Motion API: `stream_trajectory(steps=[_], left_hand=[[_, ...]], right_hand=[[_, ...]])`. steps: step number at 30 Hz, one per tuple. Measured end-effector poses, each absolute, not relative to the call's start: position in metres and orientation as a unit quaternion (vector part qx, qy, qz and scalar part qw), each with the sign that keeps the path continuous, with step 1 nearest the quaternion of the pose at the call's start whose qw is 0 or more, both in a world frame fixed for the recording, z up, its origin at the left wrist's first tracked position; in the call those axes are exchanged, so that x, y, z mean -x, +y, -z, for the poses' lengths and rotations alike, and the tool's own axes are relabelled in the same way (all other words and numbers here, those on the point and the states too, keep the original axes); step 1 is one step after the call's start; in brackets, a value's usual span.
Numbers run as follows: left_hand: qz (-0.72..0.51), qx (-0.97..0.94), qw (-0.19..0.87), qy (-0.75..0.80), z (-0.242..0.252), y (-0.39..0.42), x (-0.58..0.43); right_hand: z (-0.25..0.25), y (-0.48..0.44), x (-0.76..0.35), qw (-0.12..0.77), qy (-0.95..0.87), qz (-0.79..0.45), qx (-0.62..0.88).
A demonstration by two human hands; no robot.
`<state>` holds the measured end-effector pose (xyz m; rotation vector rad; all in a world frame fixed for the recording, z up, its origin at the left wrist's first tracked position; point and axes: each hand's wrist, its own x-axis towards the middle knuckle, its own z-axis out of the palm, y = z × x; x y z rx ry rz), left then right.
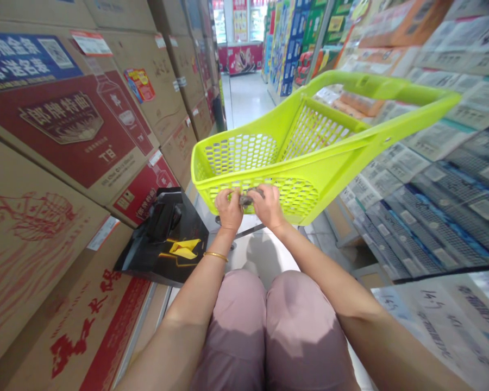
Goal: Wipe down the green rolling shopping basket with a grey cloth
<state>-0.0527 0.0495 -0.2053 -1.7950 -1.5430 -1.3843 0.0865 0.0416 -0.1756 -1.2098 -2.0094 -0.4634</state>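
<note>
A lime-green plastic shopping cart (pixel 334 157) with honeycomb holes in its sides stands in front of my knees, its handle up to the right. At its near side wall my left hand (pixel 229 210) and my right hand (pixel 269 206) are close together, fingers curled. Between them they pinch a crumpled grey cloth (pixel 248 199), mostly covered by the fingers. The cloth is against or just before the holed wall; whether it touches I cannot tell.
Cardboard liquor cartons (pixel 73 125) are stacked on my left. A black box (pixel 158 260) with a yellow piece of paper (pixel 185 248) lies beside my left forearm. Shelves of packaged goods (pixel 427 217) line the right. A tiled aisle (pixel 246 103) runs ahead.
</note>
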Motion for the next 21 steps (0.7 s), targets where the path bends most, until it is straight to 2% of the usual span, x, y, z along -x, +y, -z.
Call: stream_trajectory(steps=[4, 7, 15, 21], left_hand=[[0.494, 0.644, 0.187, -0.554, 0.205, 0.048, 0.052], [0.488, 0.647, 0.171, -0.56, 0.205, 0.046, 0.051], [0.489, 0.646, 0.178, -0.558, 0.201, 0.043, 0.051], [0.501, 0.638, 0.166, -0.561, 0.199, 0.043, 0.049]], right_hand=[[0.151, 0.042, -0.086, 0.452, -0.734, 0.201, 0.466], [0.152, 0.045, -0.087, 0.474, -0.722, 0.202, 0.46], [0.204, 0.045, -0.093, 0.383, -0.782, 0.152, 0.468], [0.221, 0.041, -0.093, 0.326, -0.816, 0.166, 0.448]])
